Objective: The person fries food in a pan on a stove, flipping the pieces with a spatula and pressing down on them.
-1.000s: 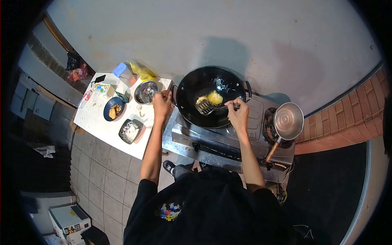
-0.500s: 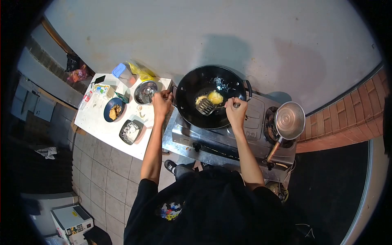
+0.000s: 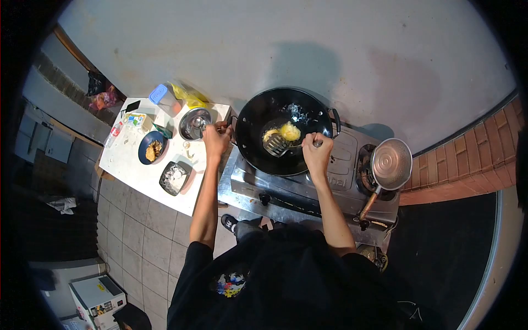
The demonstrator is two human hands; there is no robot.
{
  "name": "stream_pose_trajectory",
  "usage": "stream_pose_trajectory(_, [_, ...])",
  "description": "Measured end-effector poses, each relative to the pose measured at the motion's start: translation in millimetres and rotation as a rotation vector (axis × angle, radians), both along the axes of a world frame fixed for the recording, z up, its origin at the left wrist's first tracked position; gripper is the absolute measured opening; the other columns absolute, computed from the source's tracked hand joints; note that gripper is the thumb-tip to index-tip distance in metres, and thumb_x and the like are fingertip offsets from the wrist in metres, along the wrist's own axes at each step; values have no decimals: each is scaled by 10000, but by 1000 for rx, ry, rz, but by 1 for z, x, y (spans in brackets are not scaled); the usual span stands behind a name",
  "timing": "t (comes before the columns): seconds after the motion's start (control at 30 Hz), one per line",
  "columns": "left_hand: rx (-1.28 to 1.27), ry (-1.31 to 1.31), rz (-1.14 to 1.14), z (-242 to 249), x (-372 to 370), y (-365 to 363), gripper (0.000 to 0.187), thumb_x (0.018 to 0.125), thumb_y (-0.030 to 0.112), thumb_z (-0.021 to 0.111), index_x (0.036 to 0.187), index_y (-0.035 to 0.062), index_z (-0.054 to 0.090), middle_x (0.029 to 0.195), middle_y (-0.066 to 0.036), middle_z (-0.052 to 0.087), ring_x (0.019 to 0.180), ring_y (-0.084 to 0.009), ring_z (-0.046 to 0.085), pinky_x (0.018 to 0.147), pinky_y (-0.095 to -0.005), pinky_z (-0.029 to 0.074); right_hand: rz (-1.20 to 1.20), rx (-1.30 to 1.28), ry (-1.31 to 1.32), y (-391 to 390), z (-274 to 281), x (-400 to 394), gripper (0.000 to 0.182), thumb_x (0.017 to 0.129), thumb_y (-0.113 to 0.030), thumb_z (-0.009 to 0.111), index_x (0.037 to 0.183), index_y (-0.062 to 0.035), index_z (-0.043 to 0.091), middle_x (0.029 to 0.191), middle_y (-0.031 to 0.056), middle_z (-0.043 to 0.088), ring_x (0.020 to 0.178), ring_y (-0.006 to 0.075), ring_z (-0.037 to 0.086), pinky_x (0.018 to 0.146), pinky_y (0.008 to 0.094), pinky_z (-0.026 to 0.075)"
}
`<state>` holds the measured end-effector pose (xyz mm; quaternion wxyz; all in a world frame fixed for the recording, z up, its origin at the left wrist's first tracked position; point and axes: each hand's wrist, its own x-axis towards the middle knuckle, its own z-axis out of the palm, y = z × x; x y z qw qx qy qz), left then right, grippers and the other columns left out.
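Note:
A slotted spatula (image 3: 276, 146) is held in my right hand (image 3: 316, 148), its head down in the black wok (image 3: 258, 113). It touches a small pale-yellow piece of food at the wok's middle, beside a larger round yellow piece (image 3: 290, 131). Oil glistens around them. My left hand (image 3: 216, 140) is closed just left of the wok's left handle (image 3: 233, 130), next to the steel bowl (image 3: 194, 124); a thin dark thing shows at its fingers, too small to name.
On the white table (image 3: 132, 184) are a blue bowl with browned food (image 3: 153, 150), a dark square dish of white powder (image 3: 175, 179), a blue-lidded container (image 3: 158, 93) and a yellow bag (image 3: 188, 96). At right, a copper-coloured pan (image 3: 391, 163) sits on the stove (image 3: 342, 146).
My left hand has shifted slightly left. The spatula and right hand have barely moved.

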<state>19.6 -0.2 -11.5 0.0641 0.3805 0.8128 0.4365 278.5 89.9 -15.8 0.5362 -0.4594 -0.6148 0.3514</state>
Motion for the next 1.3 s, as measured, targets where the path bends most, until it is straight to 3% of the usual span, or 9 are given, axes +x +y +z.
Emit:
stream_pose_trajectory(0.67, [-15,-2,25,-1,2,0,237,765,100,734,954,-40,708,855,-181,713,781,-250,711,717,-329,535,9,51,-72,0,2,-3,224,808,-43,581,619,74,556,500,184,530,431,182,536,468,365,363])
stream_pose_trajectory(0.77, [9,-13,23,-7,-2,0,236,775,103,722,963,-39,706,858,-183,712,791,-251,711,720,-329,534,76,-17,-42,-7,20,1,266,849,-70,581,616,58,571,477,128,541,409,151,540,421,327,387])
stream_pose_trajectory(0.87, [29,13,-9,-14,-5,-1,224,790,111,709,969,-25,708,856,-184,711,810,-247,711,731,-328,535,136,-178,163,-11,36,6,317,903,-120,580,623,28,600,483,36,529,356,88,488,308,244,381])
stream_pose_trajectory(1.1, [33,3,10,-11,-1,-3,238,780,128,731,960,-26,708,846,-186,708,812,-259,709,743,-339,535,166,-150,326,-1,62,29,276,935,-68,548,694,57,599,595,75,594,365,78,475,323,233,389])
stream_pose_trajectory(1.13, [90,4,7,-17,-4,-2,231,766,127,737,945,-17,713,783,-181,688,727,-278,679,707,-349,520,167,-160,330,0,65,32,275,937,-65,541,700,62,597,619,83,602,371,85,482,327,236,398])
stream_pose_trajectory(1.3, [102,-8,4,-17,-4,-1,224,765,112,737,940,-25,713,788,-182,693,727,-273,685,705,-347,525,184,-209,315,2,66,41,295,949,-86,529,703,63,597,625,83,604,394,89,501,342,240,417])
